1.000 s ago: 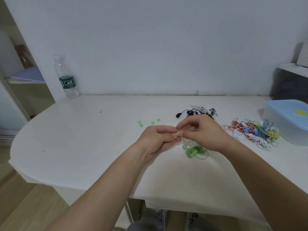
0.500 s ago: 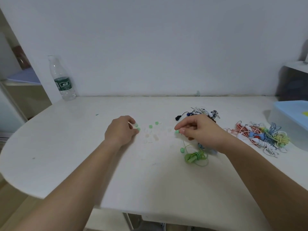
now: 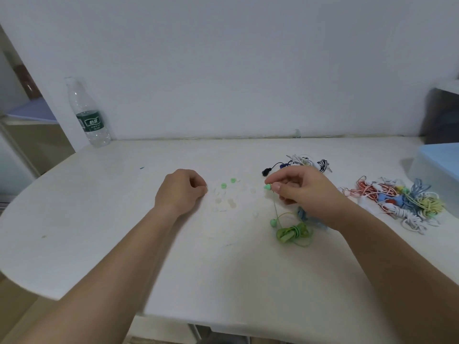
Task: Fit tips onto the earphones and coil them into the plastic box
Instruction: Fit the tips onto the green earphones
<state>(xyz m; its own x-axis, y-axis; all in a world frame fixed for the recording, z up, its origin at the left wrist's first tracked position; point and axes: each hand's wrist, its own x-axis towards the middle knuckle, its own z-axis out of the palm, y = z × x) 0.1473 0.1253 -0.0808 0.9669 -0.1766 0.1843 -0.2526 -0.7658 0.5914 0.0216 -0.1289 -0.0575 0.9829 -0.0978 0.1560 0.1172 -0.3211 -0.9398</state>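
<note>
Hands are working over a white table (image 3: 99,219); the right hand (image 3: 305,192) is pinching a green earbud (image 3: 267,186) between its thumb and first finger, and its other fingers are curling under; a thin green wire is hanging down from that earbud to a green bundle of wire (image 3: 293,232), which is lying on the table just below the hand; a second green earbud (image 3: 273,222) is lying beside the bundle. The left hand (image 3: 182,191) is resting on the table with its fingers curling in; whether it is holding anything is too hard to tell. Two green tips (image 3: 223,185) are lying just right of it; pale tips (image 3: 231,202) are lying scattered between the hands. The plastic box (image 3: 442,175) is sitting at the far right, well apart from the green earphones; a pile of coloured earphones (image 3: 402,202) is lying between. A water bottle (image 3: 88,115) is standing at the back left.
</note>
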